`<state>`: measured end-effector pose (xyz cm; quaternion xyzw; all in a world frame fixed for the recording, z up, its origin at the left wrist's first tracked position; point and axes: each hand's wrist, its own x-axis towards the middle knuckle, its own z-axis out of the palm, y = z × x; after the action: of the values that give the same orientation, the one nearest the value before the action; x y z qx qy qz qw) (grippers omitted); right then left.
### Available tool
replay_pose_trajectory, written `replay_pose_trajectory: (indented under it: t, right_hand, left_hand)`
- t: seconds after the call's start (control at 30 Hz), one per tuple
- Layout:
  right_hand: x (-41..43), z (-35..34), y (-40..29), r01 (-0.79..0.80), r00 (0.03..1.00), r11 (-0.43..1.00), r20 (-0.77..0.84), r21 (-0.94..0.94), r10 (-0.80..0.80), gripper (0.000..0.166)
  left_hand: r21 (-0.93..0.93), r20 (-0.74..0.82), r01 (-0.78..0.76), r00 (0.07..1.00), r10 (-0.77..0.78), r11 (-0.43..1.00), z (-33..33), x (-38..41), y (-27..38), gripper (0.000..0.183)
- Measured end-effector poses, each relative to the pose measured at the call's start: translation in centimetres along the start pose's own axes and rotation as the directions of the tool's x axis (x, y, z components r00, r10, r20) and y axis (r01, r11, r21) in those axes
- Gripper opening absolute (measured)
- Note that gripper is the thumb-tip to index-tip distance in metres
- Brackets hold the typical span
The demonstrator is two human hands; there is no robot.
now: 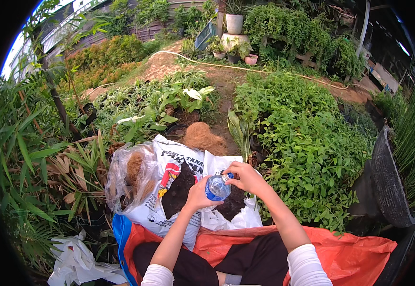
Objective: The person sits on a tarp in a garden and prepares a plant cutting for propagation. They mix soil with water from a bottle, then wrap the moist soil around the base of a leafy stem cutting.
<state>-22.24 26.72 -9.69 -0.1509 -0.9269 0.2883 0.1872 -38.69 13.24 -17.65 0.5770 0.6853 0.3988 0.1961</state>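
My left hand (197, 196) is wrapped around a clear plastic bottle (217, 188) with a blue label, tilted over the soil bags. At the bottle's neck, the fingers of my right hand (244, 176) grip its blue cap (229, 176); whether the cap is loose I cannot tell. Below and left of the bottle, dark soil (176, 191) shows in the torn opening of a white printed bag (189, 228). A second white bag (225, 224), also opened over dark soil, lies to its right. Brown coir fibre (204, 138) is heaped behind the bags.
An orange tarpaulin (347, 252) with a blue edge lies under my crossed legs. A clear plastic bag (116, 178) of fibre stands at the left. Leafy plants (300, 136) grow on both sides, a large dark pot (395, 182) is at the right, and a hose (207, 64) crosses behind.
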Motion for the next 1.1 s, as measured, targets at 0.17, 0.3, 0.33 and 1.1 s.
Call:
replay_pose_trajectory:
  t: [0.17, 0.3, 0.33, 1.1]
  right_hand:
    - [0.6, 1.0, -0.4, -0.103, 0.991, 0.944, 0.052, -0.314, 0.126, 0.035]
    - [0.7, 0.3, -1.7, -0.228, 0.958, 0.959, 0.137, -0.166, 0.252, 0.036]
    - [0.2, 0.4, -1.4, -0.176, 0.980, 0.979, 0.074, -0.103, 0.184, 0.034]
    - [0.7, -1.0, -1.6, 0.000, 0.992, 0.993, 0.129, -0.121, 0.016, 0.028]
  left_hand:
    - [0.037, -0.026, -0.033, 0.999, 0.034, 0.999, 0.1, -0.2, -0.3, 0.087]
    - [-0.001, -0.036, -0.025, 0.999, 0.025, 1.000, -0.2, -0.5, -0.3, 0.086]
    - [-0.030, -0.044, -0.012, 0.999, 0.011, 0.999, -0.3, -0.4, 0.1, 0.086]
    - [0.002, -0.022, -0.014, 1.000, 0.014, 1.000, -0.5, -0.5, 0.2, 0.088]
